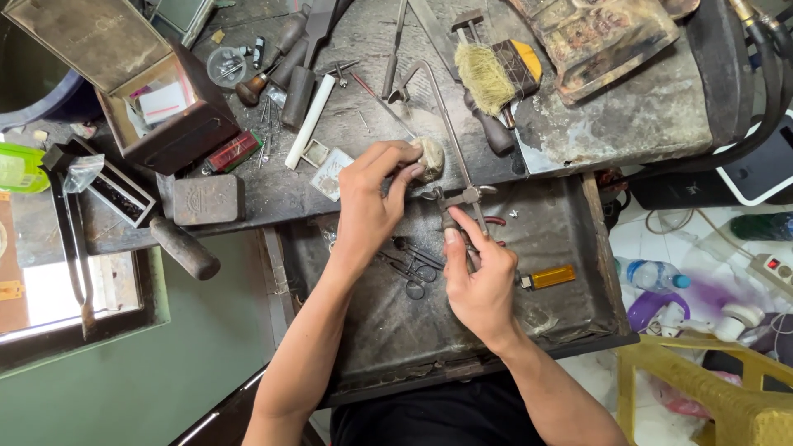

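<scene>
hands: two, both busy
left hand (372, 198): fingers pressed on one small pale lump (429, 157) at the surface (578, 124) edge
right hand (479, 281): gripped round the handle of one jeweller's saw (450, 124)
tray (570, 306): one orange lighter (549, 277), one pair of scissors (413, 264)
brushes: one, straw-coloured (487, 74)

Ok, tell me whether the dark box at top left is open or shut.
Open: the dark box has its lid swung back, showing small items inside.

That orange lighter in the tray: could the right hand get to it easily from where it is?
Probably yes. The orange lighter lies in the open tray just beside the right hand, with nothing between them, though that hand's grip is busy on the saw frame.
</scene>
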